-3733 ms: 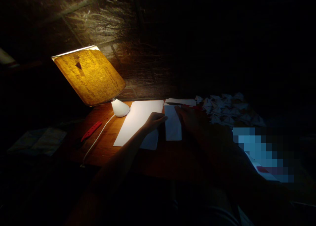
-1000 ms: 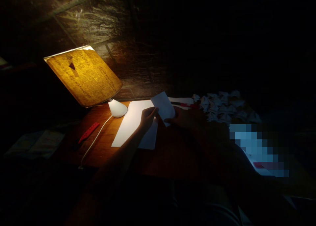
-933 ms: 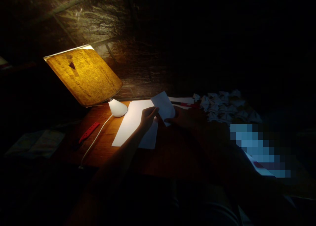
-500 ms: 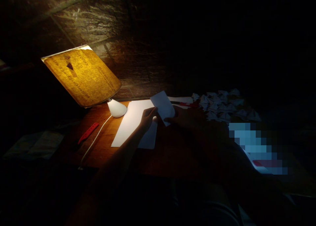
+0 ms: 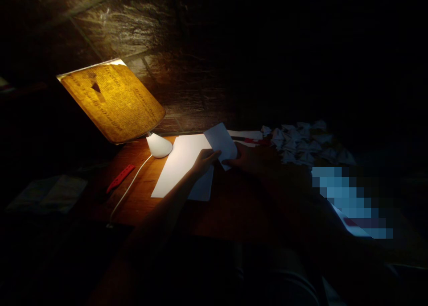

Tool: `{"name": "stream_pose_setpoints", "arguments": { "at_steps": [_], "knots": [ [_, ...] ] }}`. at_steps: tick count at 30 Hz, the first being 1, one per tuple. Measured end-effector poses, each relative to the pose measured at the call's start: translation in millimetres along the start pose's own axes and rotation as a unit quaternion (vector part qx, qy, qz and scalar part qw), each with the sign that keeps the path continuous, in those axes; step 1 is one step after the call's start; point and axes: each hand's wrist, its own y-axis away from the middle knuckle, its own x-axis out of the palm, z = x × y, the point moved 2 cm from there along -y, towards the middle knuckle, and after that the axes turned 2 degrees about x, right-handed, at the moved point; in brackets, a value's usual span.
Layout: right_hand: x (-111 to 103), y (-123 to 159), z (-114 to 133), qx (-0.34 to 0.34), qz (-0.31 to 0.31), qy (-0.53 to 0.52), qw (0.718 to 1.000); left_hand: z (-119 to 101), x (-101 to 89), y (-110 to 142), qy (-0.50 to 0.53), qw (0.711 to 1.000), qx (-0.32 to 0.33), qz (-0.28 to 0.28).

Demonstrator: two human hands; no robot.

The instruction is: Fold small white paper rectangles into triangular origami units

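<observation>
A small white paper slip [image 5: 221, 141] is held tilted above the wooden table [image 5: 230, 212]. My left hand [image 5: 205, 159] pinches its lower left edge. My right hand [image 5: 249, 159], deep in shadow, grips its lower right corner. Under my left hand lies a large white sheet [image 5: 180, 163] flat on the table. A heap of small folded white paper pieces [image 5: 301, 143] sits to the right at the back.
A lit lamp with a white base [image 5: 159, 146] and a newspaper shade [image 5: 112, 101] stands at the left; its white cord [image 5: 129, 190] runs toward me. A red strip-shaped tool [image 5: 119, 178] lies left of the cord. More paper strips [image 5: 245, 135] lie behind the slip. The surroundings are dark.
The slip lay flat on the table 3.7 s ago; both hands have lifted and tilted it. In the last half second my left hand slid slightly right along the slip's lower edge.
</observation>
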Motion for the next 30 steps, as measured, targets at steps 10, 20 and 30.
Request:
{"name": "stream_pose_setpoints", "arguments": {
  "at_steps": [10,20,30],
  "knots": [
    [2.7,-0.3,-2.3,-0.024,-0.029,0.026,0.999,1.5,-0.5,-1.4,0.018,1.0,-0.012,0.0],
    [3.4,-1.6,-4.4,-0.023,-0.038,0.038,0.998,3.7,-1.4,-1.6,0.007,1.0,-0.015,0.007],
    [2.3,-1.5,-6.2,-0.042,-0.036,0.043,0.998,10.8,-5.6,-3.7,-0.013,0.999,0.011,-0.033]
  ]
}}
